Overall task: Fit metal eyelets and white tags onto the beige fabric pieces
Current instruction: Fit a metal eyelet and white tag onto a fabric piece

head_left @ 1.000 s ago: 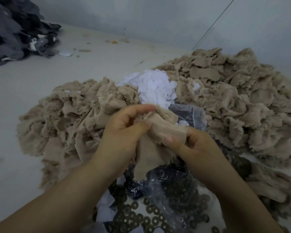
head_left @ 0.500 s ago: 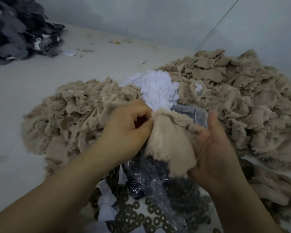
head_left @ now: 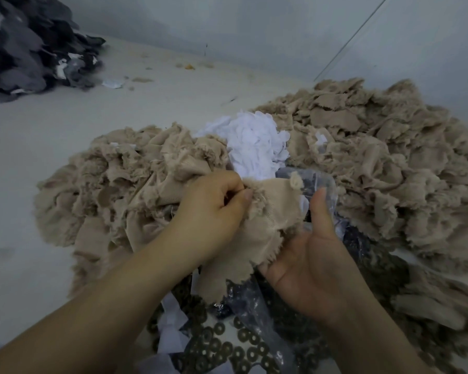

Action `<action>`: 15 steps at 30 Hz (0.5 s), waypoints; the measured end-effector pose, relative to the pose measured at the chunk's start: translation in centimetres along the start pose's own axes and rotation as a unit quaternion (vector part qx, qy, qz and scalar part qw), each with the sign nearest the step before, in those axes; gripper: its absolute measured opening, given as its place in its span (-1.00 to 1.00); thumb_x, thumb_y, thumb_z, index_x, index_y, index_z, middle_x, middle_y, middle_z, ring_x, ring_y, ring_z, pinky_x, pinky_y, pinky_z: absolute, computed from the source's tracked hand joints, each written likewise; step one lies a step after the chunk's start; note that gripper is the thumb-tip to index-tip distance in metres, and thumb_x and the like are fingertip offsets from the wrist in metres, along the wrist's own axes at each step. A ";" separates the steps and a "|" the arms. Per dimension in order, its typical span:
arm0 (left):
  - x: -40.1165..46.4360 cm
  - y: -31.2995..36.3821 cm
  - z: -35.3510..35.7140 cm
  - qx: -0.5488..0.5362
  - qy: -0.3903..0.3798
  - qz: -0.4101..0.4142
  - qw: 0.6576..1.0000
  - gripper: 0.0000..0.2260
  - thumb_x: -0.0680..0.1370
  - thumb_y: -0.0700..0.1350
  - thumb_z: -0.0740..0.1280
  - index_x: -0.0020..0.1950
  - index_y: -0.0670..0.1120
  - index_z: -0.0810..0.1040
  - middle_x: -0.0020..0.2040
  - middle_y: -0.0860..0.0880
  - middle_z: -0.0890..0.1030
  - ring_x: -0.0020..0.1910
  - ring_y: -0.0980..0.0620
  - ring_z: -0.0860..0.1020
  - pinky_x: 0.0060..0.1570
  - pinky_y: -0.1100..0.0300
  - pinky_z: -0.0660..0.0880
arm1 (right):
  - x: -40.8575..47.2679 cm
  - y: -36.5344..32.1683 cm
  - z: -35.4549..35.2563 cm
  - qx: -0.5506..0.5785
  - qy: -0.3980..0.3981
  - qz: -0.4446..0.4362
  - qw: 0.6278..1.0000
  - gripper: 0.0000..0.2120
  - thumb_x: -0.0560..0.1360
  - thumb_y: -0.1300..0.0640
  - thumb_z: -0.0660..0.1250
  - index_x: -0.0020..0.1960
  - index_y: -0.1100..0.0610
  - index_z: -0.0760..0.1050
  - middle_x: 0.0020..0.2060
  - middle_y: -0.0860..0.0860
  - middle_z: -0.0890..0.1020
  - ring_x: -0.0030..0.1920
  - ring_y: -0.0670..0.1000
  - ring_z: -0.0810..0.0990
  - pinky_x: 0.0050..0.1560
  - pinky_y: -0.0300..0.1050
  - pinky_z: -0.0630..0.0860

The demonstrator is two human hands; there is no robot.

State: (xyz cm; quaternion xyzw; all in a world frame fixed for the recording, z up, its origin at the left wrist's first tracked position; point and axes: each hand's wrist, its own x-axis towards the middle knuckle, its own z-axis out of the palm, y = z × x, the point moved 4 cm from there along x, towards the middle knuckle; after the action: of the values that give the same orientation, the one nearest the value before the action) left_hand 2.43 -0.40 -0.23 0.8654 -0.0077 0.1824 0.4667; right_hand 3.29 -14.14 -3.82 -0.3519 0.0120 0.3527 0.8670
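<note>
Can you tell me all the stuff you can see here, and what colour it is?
held fabric piece: one, beige, frayed edges, between both hands at the middle
fabric heap: one big heap, beige, spread left and right behind the hands
white tags: a pile, white, in the middle of the heap
metal eyelets: many, dark bronze rings, at the bottom near the wrists
plastic bag: clear, crumpled, over the eyelets
white strips: a few, white, bottom, left of the eyelets
dark fabric pile: one, grey and black, far left corner
table: pale grey-white
wall: pale grey, at the back
left hand: pinches the piece's upper edge
right hand: palm up, under the piece's right edge
</note>
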 end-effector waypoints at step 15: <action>-1.5 -0.6 1.1 0.007 0.025 0.108 0.994 -0.75 0.51 0.04 0.40 -0.17 -0.09 0.42 -0.31 0.09 0.37 -0.35 0.19 0.34 -0.33 0.42 0.30 | -0.7 1.0 0.0 -0.047 0.082 0.000 0.996 -0.67 0.50 0.07 0.31 0.15 0.24 0.65 0.15 0.18 0.67 0.16 0.12 0.66 0.15 0.03 0.59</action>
State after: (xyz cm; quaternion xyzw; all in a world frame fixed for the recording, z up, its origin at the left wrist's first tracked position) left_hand 1.44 -1.14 -1.77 0.8579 -0.0880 0.2533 0.4384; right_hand 2.15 -14.02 -4.25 -0.4194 0.0663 0.3226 0.8459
